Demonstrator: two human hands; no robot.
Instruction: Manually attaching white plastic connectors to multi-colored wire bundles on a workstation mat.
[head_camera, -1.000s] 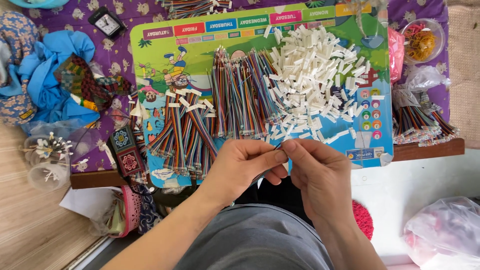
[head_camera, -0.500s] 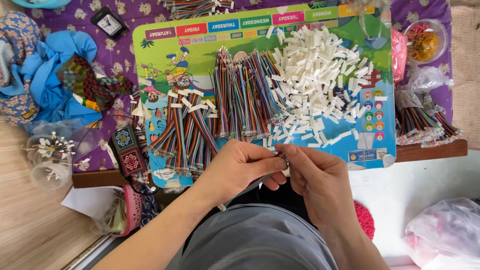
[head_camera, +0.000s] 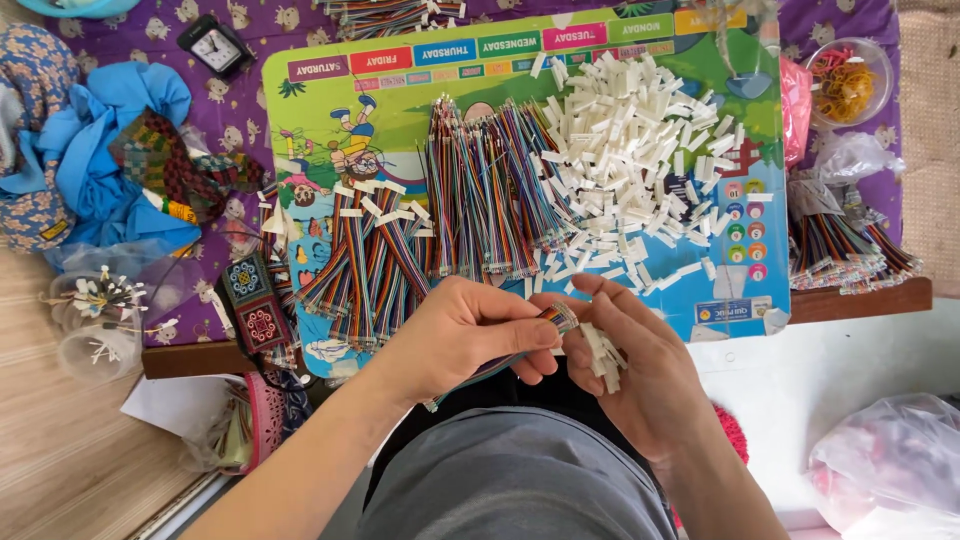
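Observation:
My left hand (head_camera: 465, 335) pinches a short multicoloured ribbon cable (head_camera: 556, 318) whose tail runs down under the palm. My right hand (head_camera: 625, 365) touches the cable's tip with its fingers and cups a few white plastic connectors (head_camera: 600, 352) in the palm. Both hands meet just below the front edge of a colourful board (head_camera: 330, 130). On the board lie a pile of white connectors (head_camera: 640, 160), a bundle of bare ribbon cables (head_camera: 490, 190), and a fan of cables with white ends fitted (head_camera: 365, 255).
More cable bundles (head_camera: 845, 245) lie at the right on the purple cloth (head_camera: 150, 40). A clear bowl of rubber bands (head_camera: 845, 80) sits top right, blue cloth (head_camera: 100, 150) and a small clock (head_camera: 215, 45) top left. Plastic cups (head_camera: 95, 320) stand left; a plastic bag (head_camera: 885, 470) lies bottom right.
My hands have drawn slightly down and together; the right palm has turned up, showing white connectors in it. The camera has tilted a little.

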